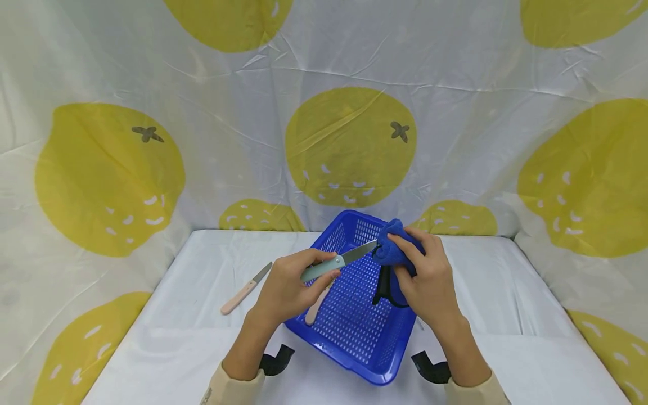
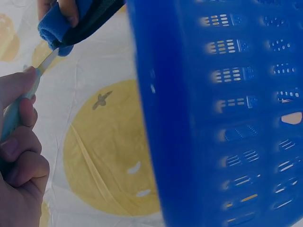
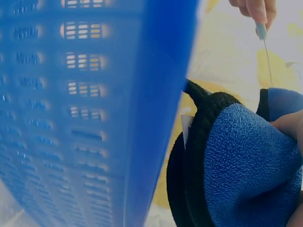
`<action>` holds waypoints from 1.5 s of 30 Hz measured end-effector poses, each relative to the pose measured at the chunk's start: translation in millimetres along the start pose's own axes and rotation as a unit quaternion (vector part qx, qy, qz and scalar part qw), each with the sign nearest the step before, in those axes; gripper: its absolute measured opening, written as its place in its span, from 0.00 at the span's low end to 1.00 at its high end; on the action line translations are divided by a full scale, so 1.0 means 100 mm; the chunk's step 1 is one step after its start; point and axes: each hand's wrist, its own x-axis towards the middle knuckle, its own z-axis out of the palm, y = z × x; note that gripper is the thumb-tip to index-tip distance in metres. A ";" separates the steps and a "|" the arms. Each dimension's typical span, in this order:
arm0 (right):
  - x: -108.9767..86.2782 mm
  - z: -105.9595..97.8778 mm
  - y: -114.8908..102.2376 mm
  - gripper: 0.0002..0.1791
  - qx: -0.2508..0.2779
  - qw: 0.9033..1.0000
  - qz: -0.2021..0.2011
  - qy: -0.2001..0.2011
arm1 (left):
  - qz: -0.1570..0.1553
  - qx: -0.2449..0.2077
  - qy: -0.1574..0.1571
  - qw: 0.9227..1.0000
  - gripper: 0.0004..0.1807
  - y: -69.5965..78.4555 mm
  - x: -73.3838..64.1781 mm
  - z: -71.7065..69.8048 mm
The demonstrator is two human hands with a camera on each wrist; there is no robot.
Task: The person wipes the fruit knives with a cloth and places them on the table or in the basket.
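Note:
My left hand (image 1: 291, 284) grips the light-green handle of a small knife (image 1: 324, 268), its blade angled up to the right. The blade tip meets a blue cloth (image 1: 397, 244) with black edging, which my right hand (image 1: 427, 275) pinches in a folded bunch. In the right wrist view the cloth (image 3: 251, 161) hangs in soft folds beside the basket wall, and the thin blade reaches its upper edge. Both hands are above a blue plastic basket (image 1: 349, 360). Inside that basket, partly hidden by my left hand, lies a knife with a pale pink handle (image 1: 315, 309).
Left of the basket, another pink-handled knife (image 1: 245, 289) lies on the white-covered table (image 1: 172, 337), blade pointing away. A white curtain with yellow lemon prints (image 1: 349, 146) rises behind and at both sides. Black straps (image 1: 277, 360) stick out at both wrists.

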 end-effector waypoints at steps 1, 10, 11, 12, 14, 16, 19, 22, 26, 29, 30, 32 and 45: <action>0.00 -0.01 0.01 0.24 0.001 1.000 0.003 0.003 | -0.002 -0.002 0.001 1.000 0.17 -0.01 0.00 0.00; 0.01 -0.03 -0.07 0.26 0.022 1.000 -0.006 0.014 | -0.006 -0.004 0.005 1.000 0.16 -0.05 0.00 0.00; 0.01 -0.02 -0.09 0.26 0.026 0.999 -0.010 0.015 | -0.007 -0.007 0.004 1.000 0.16 -0.05 0.00 0.01; 0.01 -0.02 -0.11 0.26 0.028 0.999 -0.014 0.015 | -0.007 -0.008 0.004 1.000 0.15 -0.05 0.01 0.02; 0.01 0.00 -0.16 0.26 0.033 0.999 -0.023 0.010 | -0.006 -0.010 0.002 1.000 0.16 -0.05 0.01 0.02; 0.00 0.02 -0.21 0.26 0.035 0.999 -0.032 0.000 | -0.004 -0.010 0.000 1.000 0.16 -0.04 0.01 0.03; -0.01 0.03 -0.27 0.26 0.038 0.998 -0.045 -0.017 | 0.001 -0.007 0.000 1.000 0.16 -0.03 0.02 0.05; -0.02 0.05 -0.33 0.25 0.045 0.997 -0.057 -0.025 | 0.009 -0.006 0.001 1.000 0.17 -0.01 0.02 0.06; -0.03 0.08 -0.39 0.24 0.052 0.995 -0.074 -0.031 | 0.015 -0.006 0.004 1.000 0.16 -0.01 0.03 0.08; -0.02 0.10 -0.42 0.24 0.052 0.994 -0.084 -0.037 | 0.016 -0.003 0.003 1.000 0.16 0.00 0.03 0.09; -0.02 0.11 -0.42 0.24 0.052 0.994 -0.085 -0.039 | 0.016 -0.004 0.001 1.000 0.16 0.01 0.03 0.08; -0.02 0.11 -0.43 0.24 0.048 0.994 -0.084 -0.043 | 0.017 -0.004 -0.002 1.000 0.17 0.01 0.03 0.08; -0.02 0.10 -0.48 0.23 0.007 0.996 -0.078 -0.043 | 0.041 -0.019 -0.011 0.999 0.17 0.04 0.04 0.02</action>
